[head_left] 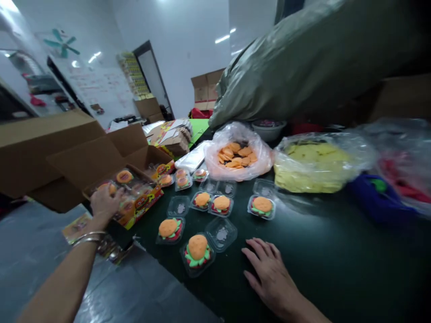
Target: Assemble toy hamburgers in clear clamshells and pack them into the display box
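Note:
My left hand [105,204], with bangles at the wrist, reaches into a printed display box [143,205]. Its fingers curl around a packed toy burger [110,186]; the grip is partly hidden and slightly blurred. Other packed burgers [124,176] sit beside it. On the dark table [323,260] my right hand [267,271] rests palm down, fingers apart, holding nothing. Nearest to it are a burger [197,249] in an open clear clamshell and that shell's lid [221,234]. More burgers stand in clamshells with raised lids, such as one burger [262,205] farther right.
A large cardboard carton [84,157] stands open behind the display box. Clear bags hold orange pieces [237,154] and yellow sheets [313,163]. A blue tray [380,199] is at the right. Above hangs a big grey-green sack [296,67]. Closed burger packs [182,180] lie farther back.

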Demonstrator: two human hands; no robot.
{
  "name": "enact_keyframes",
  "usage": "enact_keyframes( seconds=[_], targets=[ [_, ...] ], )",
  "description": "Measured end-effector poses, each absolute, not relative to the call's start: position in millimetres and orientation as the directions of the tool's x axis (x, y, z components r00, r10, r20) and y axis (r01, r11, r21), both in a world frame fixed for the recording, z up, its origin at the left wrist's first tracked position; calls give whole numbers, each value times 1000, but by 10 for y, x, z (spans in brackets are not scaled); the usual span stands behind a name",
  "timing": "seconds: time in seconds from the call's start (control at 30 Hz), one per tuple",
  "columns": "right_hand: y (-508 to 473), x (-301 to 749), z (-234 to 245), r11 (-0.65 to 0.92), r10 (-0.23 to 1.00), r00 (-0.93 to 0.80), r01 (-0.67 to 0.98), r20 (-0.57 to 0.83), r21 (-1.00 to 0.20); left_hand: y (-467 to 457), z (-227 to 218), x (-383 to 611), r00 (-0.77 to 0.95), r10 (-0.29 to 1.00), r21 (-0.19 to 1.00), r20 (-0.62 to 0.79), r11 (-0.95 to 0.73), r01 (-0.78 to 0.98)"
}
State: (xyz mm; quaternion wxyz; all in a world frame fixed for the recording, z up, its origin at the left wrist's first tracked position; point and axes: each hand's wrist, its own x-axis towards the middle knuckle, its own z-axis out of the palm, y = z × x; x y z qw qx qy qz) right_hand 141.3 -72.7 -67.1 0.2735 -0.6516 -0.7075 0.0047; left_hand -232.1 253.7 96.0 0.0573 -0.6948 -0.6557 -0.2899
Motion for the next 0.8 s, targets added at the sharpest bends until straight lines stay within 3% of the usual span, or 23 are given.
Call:
enact_keyframes(
  seconds=[0.1, 0.13, 0.2, 0.27, 0.37, 0.57, 0.67, 0.8],
  targets=[
    [-786, 1504, -628, 162, 902, 125, 788, 412, -594, 2102, 994, -1663, 78, 881, 374, 467, -276, 885],
    [-790, 1566, -613, 153, 893, 185, 733, 410, -663, 1915, 951, -1332, 206, 912, 457, 354, -361, 813],
    [-739, 1728, -571, 93, 866, 332, 626, 373, -774, 1539, 810, -553, 399, 888, 516, 228, -458, 724],
    [-587, 1918, -519, -12, 809, 499, 542, 310, -840, 1235, 642, 260, 645, 764, 501, 34, -572, 650],
    [-230, 2194, -450, -134, 733, 631, 499, 253, -856, 1000, 448, 1215, 666, 745, 440, -28, -589, 677],
    [-84, 2541, -358, -126, 796, 556, 540, 240, -832, 730, 403, 1681, 693, 714, 356, -95, -626, 694],
    [-720, 2647, -444, -117, 820, 523, 554, 234, -824, 246, 311, 1532, 772, 625, 400, -119, -681, 613],
    [-1974, 2671, -573, -132, 827, 528, 513, 191, -848, -664, 104, 1321, 908, 412, 550, -73, -743, 381]
  ],
)
